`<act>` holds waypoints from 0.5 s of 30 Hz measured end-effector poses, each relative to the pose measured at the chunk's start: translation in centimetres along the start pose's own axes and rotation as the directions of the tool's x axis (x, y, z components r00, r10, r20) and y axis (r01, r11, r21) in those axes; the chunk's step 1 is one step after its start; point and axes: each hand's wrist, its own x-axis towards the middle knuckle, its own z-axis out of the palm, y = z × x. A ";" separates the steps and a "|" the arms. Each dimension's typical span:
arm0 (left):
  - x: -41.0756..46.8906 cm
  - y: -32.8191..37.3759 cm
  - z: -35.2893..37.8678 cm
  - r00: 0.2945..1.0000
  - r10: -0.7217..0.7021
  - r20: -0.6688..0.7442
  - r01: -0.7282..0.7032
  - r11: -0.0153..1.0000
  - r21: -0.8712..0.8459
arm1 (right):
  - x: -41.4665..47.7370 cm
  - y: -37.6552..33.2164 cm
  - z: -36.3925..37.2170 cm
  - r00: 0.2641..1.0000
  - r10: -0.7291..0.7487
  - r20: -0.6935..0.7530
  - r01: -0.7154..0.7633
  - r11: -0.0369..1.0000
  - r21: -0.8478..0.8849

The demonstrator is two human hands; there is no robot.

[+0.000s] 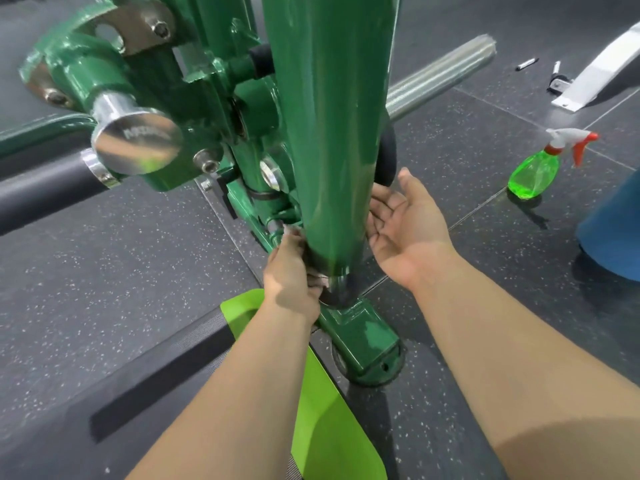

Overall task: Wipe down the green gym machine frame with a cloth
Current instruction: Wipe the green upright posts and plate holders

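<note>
Left hand [289,271] down low at the green upright post [329,133] of the machine frame, fingers curled round a pale cloth [313,273] and pressed to the post's left side just above the black collar [341,296]. Cloth mostly hidden, only a scrap seen between fingers and paint. Right hand [403,225] opened wide on the other side, palm up, fingertips touching the post's right edge, nothing held. Green foot bracket [363,341] bolted to the speckled rubber floor [121,271] right below. Green spray bottle [535,168] stood well apart on the floor to the right. Knurled steel bar [440,77] jutted out behind the post.
</note>
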 end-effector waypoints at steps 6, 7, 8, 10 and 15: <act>-5.4 -0.4 -0.6 1.000 0.014 0.012 -0.015 0.988 0.151 | 0.2 -0.1 0.3 0.999 -0.023 -0.039 0.021 0.999 -0.042; -6.4 -0.5 -0.8 0.997 0.034 0.067 -0.046 0.981 0.187 | 0.3 0.0 0.2 0.995 -0.023 -0.098 0.016 0.997 -0.073; -7.3 -0.5 -0.9 0.990 0.063 0.127 -0.091 0.969 0.229 | 0.5 0.3 0.0 0.987 -0.008 -0.159 -0.011 0.993 -0.119; -8.6 -0.3 -1.4 0.970 0.139 0.199 -0.194 0.937 0.290 | 0.3 1.4 -0.8 0.965 0.133 -0.228 -0.177 0.967 -0.186; -8.8 -0.2 -2.0 0.904 0.325 0.279 -0.423 0.775 0.469 | -2.1 4.1 -3.3 0.892 0.452 0.009 -0.423 0.843 -0.333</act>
